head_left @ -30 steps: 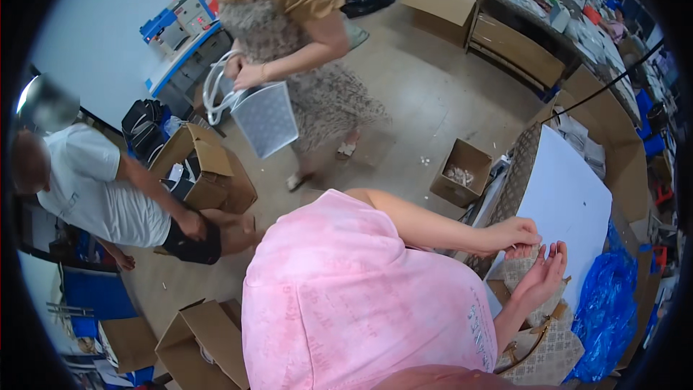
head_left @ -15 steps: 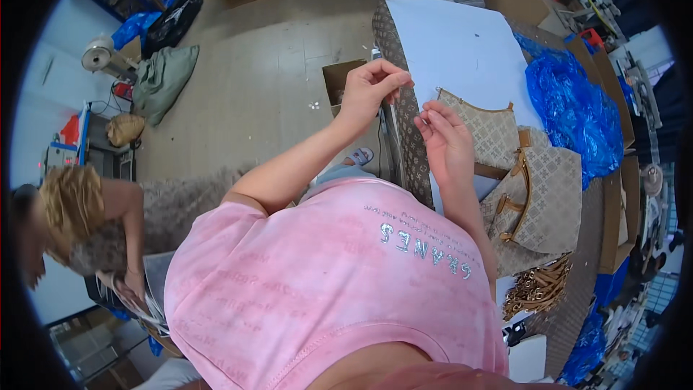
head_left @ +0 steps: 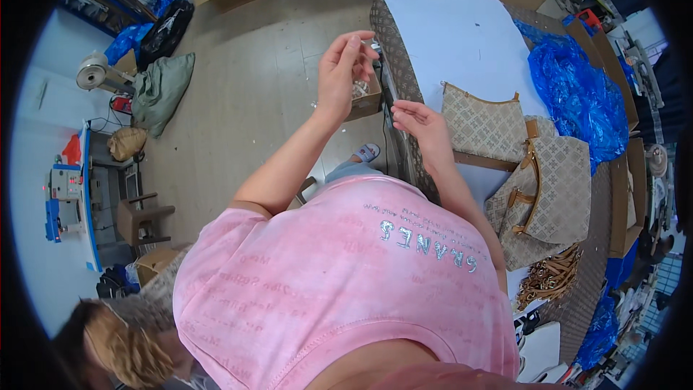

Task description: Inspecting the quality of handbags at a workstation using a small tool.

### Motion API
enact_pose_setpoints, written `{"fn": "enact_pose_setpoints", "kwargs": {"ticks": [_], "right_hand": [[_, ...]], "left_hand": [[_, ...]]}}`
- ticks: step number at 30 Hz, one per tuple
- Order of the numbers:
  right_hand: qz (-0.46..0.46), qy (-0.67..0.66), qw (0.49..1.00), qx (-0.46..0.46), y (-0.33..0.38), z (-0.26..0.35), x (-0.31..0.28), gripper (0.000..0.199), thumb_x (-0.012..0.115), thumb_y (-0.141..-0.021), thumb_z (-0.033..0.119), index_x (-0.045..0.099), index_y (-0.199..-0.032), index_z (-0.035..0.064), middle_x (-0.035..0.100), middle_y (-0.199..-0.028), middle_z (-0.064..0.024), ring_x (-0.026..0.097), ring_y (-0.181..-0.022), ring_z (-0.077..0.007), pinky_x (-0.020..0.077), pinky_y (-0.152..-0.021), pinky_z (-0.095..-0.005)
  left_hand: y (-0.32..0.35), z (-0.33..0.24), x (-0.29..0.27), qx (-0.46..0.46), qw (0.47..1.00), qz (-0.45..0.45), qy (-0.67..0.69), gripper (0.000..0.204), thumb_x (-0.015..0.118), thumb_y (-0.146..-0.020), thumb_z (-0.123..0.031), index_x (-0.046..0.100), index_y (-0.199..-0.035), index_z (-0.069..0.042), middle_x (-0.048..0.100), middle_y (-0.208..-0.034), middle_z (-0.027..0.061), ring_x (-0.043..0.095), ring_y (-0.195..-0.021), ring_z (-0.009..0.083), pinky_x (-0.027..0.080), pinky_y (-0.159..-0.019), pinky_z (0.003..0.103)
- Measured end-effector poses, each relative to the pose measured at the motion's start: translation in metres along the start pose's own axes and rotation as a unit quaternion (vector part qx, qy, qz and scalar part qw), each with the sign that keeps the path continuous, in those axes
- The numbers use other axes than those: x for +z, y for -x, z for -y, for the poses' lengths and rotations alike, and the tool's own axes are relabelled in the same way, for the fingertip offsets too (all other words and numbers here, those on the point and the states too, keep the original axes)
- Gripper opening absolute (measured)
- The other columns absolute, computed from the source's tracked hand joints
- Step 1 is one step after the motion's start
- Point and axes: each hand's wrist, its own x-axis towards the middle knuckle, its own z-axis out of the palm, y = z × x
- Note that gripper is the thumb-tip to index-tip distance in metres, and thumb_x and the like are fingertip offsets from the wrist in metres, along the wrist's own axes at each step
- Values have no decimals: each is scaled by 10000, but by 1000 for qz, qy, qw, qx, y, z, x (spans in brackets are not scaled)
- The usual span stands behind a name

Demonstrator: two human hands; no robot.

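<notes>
L hand [head_left: 339,74] now farther L, half-curled, pinch unclear, nr box [head_left: 367,107]; R hand [head_left: 426,131] loosely spread, nr table [head_left: 401,65]

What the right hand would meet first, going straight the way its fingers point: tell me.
Probably the bare left hand. Ahead of the right hand, the brown cardboard box of pale scraps also shows, but it appears lower; depth is uncertain in this single view.

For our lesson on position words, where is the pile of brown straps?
In the head view, the brown straps lie at the lower right, just below the patterned handbag.
</notes>
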Motion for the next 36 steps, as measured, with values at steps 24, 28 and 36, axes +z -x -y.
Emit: {"fn": "enact_pose_setpoints", "kwargs": {"ticks": [24, 28, 36], "right_hand": [[-175, -98, 971, -131, -92, -8, 20, 169, 676, -820, 70, 696, -922, -63, 702, -826, -128, 687, -733, -170, 588, -675, -299], [-203, -166, 948, -177, -89, 2, 25, 199, 686, -838, 128, 698, -908, -57, 696, -810, -120, 685, -735, -174, 576, -630, -297], [-449, -87, 867, -196, -40, 44, 27, 124, 709, -844, 83, 597, -846, 31, 620, -789, -42, 612, -687, -144, 510, -663, -270]], "left_hand": [[-170, 82, 13, -164, 931, 317, -80, 334, 585, -942, -118, 581, -1261, -20, 591, -917, -3, 482, -730, 48, 377, -630, 195], [-191, 95, 25, -123, 908, 370, -154, 320, 591, -927, -131, 608, -1232, -32, 600, -891, -8, 500, -724, 57, 397, -626, 204], [-161, 78, 63, -247, 804, 537, -64, 233, 562, -953, -104, 665, -1110, 34, 694, -897, 90, 614, -747, 124, 501, -679, 250]]}}
